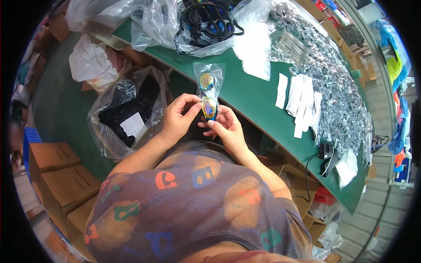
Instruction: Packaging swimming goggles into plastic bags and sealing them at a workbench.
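Observation:
A pair of swimming goggles (209,108) with yellow-purple mirrored lenses is held in front of me, past the near edge of the table. The far lens lies within a clear plastic bag (215,69); how much of the near lens is inside I cannot tell. My left hand (182,113) pinches the left side of the goggles and bag between thumb and forefinger. From the right, my right hand (226,127) grips the near end, thumb on top and fingers curled beneath. The strap is mostly hidden by the hands.
On the green table (258,109) lie white paper strips (302,103), a large heap of bagged goggles (333,83) and a black device with a cable (325,150). Dark goggles in plastic (208,22) sit at the far side. A bag of black items (131,107) and cardboard boxes (66,179) stand left.

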Available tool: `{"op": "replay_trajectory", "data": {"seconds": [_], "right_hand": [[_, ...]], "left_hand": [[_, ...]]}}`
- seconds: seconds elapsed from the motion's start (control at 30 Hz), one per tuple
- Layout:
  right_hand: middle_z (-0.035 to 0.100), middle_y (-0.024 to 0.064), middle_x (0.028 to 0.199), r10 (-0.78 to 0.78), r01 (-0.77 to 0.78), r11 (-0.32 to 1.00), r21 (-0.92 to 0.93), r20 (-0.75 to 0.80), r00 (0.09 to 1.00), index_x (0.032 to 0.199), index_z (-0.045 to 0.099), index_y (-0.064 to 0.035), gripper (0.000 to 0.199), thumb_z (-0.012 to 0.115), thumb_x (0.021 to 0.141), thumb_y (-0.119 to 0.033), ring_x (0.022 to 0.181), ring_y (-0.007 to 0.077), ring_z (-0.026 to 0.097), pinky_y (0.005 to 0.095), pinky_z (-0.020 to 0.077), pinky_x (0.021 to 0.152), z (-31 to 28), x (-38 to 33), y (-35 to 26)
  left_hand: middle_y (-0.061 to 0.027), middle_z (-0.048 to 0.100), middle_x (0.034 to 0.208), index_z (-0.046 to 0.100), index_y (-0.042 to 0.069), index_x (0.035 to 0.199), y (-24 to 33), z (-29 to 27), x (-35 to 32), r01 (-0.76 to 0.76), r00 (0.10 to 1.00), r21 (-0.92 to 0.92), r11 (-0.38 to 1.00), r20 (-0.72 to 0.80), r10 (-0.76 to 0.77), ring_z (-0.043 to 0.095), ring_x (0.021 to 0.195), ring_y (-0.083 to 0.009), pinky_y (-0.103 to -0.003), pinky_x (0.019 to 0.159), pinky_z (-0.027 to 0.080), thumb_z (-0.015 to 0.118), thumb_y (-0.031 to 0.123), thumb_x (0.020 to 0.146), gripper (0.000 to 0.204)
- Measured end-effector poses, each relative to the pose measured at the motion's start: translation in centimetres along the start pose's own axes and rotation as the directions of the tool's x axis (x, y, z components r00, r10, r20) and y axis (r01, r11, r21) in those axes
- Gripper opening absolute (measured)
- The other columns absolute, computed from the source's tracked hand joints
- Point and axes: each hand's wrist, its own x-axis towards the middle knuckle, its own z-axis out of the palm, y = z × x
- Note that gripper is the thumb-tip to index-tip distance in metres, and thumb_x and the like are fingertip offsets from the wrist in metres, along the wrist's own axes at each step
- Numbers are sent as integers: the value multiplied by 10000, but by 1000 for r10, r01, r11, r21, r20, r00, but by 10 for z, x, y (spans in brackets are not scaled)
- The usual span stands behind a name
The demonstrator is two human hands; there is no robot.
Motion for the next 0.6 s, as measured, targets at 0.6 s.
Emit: {"op": "replay_trajectory", "data": {"seconds": [0.6], "right_hand": [[711, 67, 812, -291, 223, 905, -362, -143, 946, 948, 581, -50, 200, 595, 1059, -215, 632, 115, 648, 254, 500, 561, -3, 13, -11]], "left_hand": [[-39, 626, 825, 577, 88, 1023, 16, 6, 6, -470, 873, 332, 818, 312, 375, 581, 690, -252, -385, 820, 467, 788, 99, 844, 277]]}}
